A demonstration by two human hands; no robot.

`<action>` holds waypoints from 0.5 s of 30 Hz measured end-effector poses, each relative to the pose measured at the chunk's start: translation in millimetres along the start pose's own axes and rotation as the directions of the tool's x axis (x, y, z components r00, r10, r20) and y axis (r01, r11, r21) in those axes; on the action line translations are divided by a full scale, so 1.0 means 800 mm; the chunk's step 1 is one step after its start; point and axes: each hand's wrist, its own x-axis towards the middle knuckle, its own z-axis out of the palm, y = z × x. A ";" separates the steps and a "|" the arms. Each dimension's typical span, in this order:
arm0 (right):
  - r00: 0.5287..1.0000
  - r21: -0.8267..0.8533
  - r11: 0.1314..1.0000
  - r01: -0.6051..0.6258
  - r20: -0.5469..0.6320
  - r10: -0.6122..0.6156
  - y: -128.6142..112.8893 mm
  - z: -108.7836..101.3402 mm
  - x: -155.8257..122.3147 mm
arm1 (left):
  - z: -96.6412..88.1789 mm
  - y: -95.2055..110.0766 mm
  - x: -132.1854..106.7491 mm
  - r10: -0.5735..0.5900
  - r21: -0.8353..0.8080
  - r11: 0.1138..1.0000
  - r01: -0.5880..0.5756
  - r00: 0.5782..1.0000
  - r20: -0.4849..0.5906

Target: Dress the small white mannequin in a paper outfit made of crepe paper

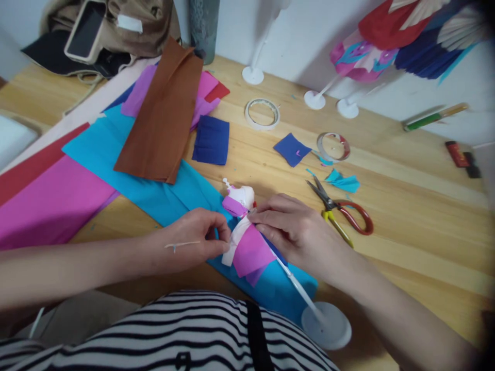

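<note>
A small paper figure lies tilted on a white stand (297,286), whose round base points toward my body. Its head (244,196) is white and purple. My right hand (290,226) grips the figure just below the head, with the fingertips pressed together there. From that spot hang a pink crepe paper piece (253,252) and a white paper strip (228,256). Thumb and forefinger of my left hand (201,234) pinch the strip's left edge. Dark blue paper shows partly behind the right fingers. Under the figure lies a long turquoise crepe paper sheet (154,190).
Scissors (328,203) with red and yellow handles lie right of my right hand. Brown paper (158,113), blue squares (211,140), and tape rolls (262,114) are farther back. White stands (253,76) line the wall, some bearing paper figures. A bag and phone (85,31) sit back left.
</note>
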 end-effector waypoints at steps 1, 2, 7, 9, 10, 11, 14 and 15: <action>1.000 0.002 1.000 -0.005 0.001 0.005 0.000 0.000 0.000 | 0.001 0.001 0.002 -0.026 -0.026 0.999 0.026 1.000 0.010; 1.000 0.001 1.000 -0.010 0.003 0.010 0.000 0.000 0.001 | 0.001 0.002 0.003 -0.048 -0.061 0.997 0.050 0.998 0.028; 0.999 -0.024 1.000 -0.016 0.040 0.017 0.000 0.000 0.002 | -0.006 0.020 0.003 -0.083 -0.229 0.967 0.115 0.986 0.143; 0.999 -0.038 0.999 -0.014 0.052 0.016 0.000 -0.002 0.003 | -0.010 0.028 0.002 -0.062 -0.270 0.957 0.102 0.987 0.151; 0.998 -0.049 0.999 -0.017 0.054 0.020 -0.001 -0.002 0.003 | -0.012 0.032 0.002 -0.043 -0.284 0.955 0.086 0.987 0.152; 0.998 -0.061 0.998 -0.020 0.056 0.024 -0.002 -0.003 0.004 | -0.013 0.036 0.002 -0.020 -0.294 0.954 0.065 0.988 0.152; 0.997 -0.100 0.994 -0.040 0.061 0.046 -0.005 -0.001 0.006 | -0.017 0.046 0.003 0.067 -0.298 0.954 -0.016 0.984 0.162; 0.997 -0.106 0.993 -0.044 0.059 0.050 -0.005 0.000 0.007 | -0.018 0.049 0.003 0.098 -0.292 0.955 -0.047 0.982 0.161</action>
